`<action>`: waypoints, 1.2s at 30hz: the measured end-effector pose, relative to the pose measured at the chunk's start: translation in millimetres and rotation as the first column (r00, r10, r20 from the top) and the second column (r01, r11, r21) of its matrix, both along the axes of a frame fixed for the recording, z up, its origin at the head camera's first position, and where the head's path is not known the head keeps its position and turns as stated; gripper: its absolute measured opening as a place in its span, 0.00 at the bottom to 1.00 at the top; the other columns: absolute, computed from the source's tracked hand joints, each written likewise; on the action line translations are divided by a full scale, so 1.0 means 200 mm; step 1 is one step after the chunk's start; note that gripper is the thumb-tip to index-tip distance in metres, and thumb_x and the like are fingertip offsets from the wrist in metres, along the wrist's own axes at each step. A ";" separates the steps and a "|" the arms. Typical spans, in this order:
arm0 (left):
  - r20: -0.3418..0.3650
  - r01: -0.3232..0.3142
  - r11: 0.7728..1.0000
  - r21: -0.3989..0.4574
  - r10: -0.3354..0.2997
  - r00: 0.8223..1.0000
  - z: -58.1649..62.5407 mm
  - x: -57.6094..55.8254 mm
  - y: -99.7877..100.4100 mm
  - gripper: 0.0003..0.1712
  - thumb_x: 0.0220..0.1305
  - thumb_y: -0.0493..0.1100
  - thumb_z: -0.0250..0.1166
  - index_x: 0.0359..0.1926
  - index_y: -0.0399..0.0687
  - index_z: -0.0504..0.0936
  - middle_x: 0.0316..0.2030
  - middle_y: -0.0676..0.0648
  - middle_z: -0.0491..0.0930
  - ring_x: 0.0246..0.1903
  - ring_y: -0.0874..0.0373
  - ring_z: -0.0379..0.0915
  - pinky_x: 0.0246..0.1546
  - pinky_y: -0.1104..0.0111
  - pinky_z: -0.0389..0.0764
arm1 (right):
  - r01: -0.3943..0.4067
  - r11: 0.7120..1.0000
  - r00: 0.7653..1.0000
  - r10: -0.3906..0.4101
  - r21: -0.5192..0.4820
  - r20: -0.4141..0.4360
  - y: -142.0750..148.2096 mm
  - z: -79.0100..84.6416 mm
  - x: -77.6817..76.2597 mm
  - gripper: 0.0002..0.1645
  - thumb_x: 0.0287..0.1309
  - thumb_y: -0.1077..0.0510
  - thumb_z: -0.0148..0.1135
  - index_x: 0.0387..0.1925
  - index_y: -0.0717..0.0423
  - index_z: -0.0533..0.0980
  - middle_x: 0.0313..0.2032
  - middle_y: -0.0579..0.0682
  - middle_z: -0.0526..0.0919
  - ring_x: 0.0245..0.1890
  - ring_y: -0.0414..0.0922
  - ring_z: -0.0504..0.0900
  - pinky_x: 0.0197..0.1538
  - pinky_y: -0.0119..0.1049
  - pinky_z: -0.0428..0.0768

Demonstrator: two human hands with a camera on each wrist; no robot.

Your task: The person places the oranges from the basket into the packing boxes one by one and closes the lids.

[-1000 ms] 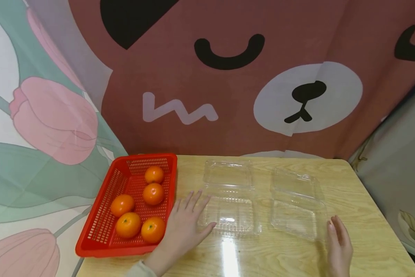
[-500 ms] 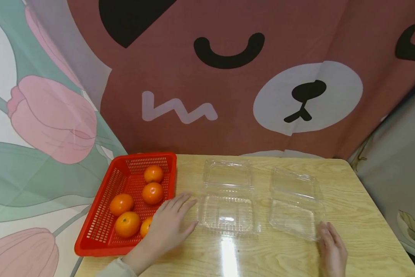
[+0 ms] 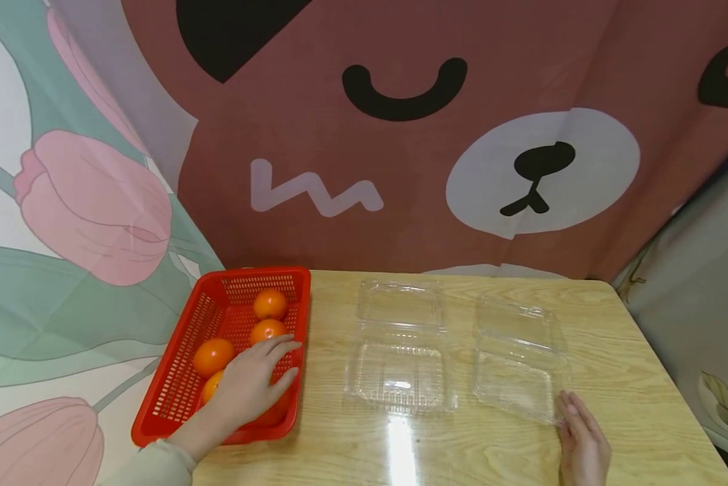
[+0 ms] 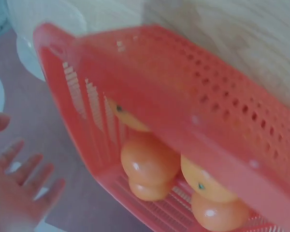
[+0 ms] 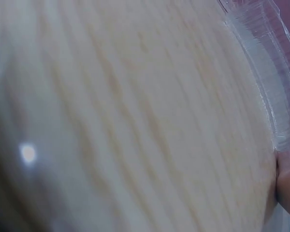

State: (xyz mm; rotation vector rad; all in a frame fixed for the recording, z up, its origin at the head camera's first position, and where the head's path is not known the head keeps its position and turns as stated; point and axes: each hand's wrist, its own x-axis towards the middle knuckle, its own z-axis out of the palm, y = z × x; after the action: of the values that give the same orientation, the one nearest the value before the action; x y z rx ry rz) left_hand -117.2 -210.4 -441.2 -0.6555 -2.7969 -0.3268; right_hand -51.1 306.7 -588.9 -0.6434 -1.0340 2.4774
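Observation:
My left hand (image 3: pixel 248 381) is over the red plastic basket (image 3: pixel 303 297), its fingers spread and loosely bent above the oranges (image 3: pixel 213 358). Two nearer oranges are partly or wholly hidden beneath it. In the left wrist view the fingers of that hand (image 4: pixel 21 188) are spread apart, beside the basket wall (image 4: pixel 135 63) with oranges (image 4: pixel 150 162) behind it. My right hand (image 3: pixel 585 435) rests on the table with its fingertips right at the near right corner of a clear plastic clamshell box (image 3: pixel 516 385). That box lies unfolded, lid toward the back.
A second clear clamshell box (image 3: pixel 400 371) lies unfolded between the basket and the right-hand box. All stand on a wood-grain table (image 3: pixel 473 445). Behind the table hangs a cloth printed with a bear (image 3: pixel 412 155), and a tulip-printed cloth (image 3: pixel 96 209) hangs at the left.
My left hand has moved left from beside the middle box to over the basket's oranges. My right hand has shifted slightly left to the right-hand box's corner.

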 end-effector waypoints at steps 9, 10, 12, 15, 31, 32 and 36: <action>0.108 -0.017 1.000 -0.004 0.017 0.994 0.02 -0.15 -0.11 0.24 0.56 0.54 0.65 0.55 0.56 0.76 0.53 0.52 0.73 0.51 0.54 0.71 0.47 0.56 0.76 | 0.012 1.000 0.999 -0.012 -0.026 -0.030 -0.01 -0.01 0.00 0.20 0.62 0.67 0.54 0.56 0.59 0.73 0.45 0.48 0.82 0.48 0.38 0.79 0.45 0.25 0.76; 0.109 -0.017 1.000 -0.018 0.019 0.994 0.01 -0.17 -0.13 0.24 0.56 0.54 0.65 0.55 0.56 0.76 0.53 0.52 0.73 0.51 0.53 0.71 0.48 0.55 0.75 | 0.021 0.999 1.000 -0.021 -0.031 -0.021 -0.02 -0.01 0.00 0.20 0.62 0.67 0.54 0.55 0.59 0.74 0.45 0.49 0.83 0.48 0.38 0.80 0.44 0.25 0.76; 0.109 -0.016 0.999 -0.046 0.021 0.994 0.00 -0.21 -0.16 0.24 0.57 0.54 0.64 0.54 0.55 0.76 0.52 0.51 0.74 0.51 0.52 0.71 0.48 0.54 0.75 | 0.038 0.999 0.999 -0.038 -0.033 0.002 -0.02 -0.01 0.00 0.20 0.61 0.66 0.54 0.55 0.59 0.74 0.44 0.49 0.83 0.47 0.38 0.80 0.42 0.25 0.76; 0.106 -0.010 0.997 -0.078 0.018 0.994 -0.02 -0.26 -0.20 0.24 0.56 0.54 0.65 0.54 0.55 0.77 0.51 0.50 0.75 0.49 0.52 0.72 0.47 0.54 0.76 | 0.049 0.999 0.998 -0.048 -0.024 0.039 -0.02 0.00 -0.01 0.21 0.61 0.64 0.56 0.56 0.58 0.73 0.44 0.48 0.83 0.47 0.38 0.80 0.41 0.25 0.76; 0.305 -0.043 0.987 -0.152 0.088 0.948 -0.10 -0.48 -0.23 0.29 0.51 0.55 0.69 0.55 0.58 0.75 0.53 0.46 0.73 0.47 0.48 0.70 0.44 0.48 0.75 | 0.070 0.997 0.993 -0.074 0.043 0.092 -0.01 0.02 -0.02 0.27 0.59 0.61 0.60 0.60 0.59 0.70 0.46 0.46 0.82 0.48 0.37 0.79 0.39 0.24 0.76; 0.328 -0.056 0.986 -0.156 0.105 0.939 -0.11 -0.49 -0.23 0.30 0.50 0.56 0.69 0.56 0.59 0.75 0.54 0.46 0.72 0.49 0.48 0.69 0.45 0.47 0.74 | 0.067 0.997 0.992 -0.072 0.047 0.104 -0.01 0.02 -0.02 0.27 0.58 0.61 0.61 0.60 0.58 0.70 0.46 0.46 0.82 0.48 0.37 0.79 0.39 0.24 0.76; 0.425 -0.108 0.983 -0.147 0.161 0.891 -0.13 -0.52 -0.24 0.33 0.48 0.57 0.70 0.58 0.60 0.73 0.58 0.45 0.68 0.52 0.47 0.66 0.48 0.45 0.72 | 0.054 0.997 0.989 -0.060 0.046 0.136 -0.01 0.02 -0.02 0.27 0.58 0.60 0.61 0.60 0.57 0.70 0.45 0.44 0.82 0.47 0.36 0.79 0.41 0.24 0.75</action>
State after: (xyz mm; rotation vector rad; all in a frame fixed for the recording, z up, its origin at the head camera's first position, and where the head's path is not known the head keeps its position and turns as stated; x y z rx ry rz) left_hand -220.9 -257.5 -466.7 -0.4501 -3.2937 -0.3124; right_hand -55.8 304.4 -585.3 -0.8280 -1.0990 2.3828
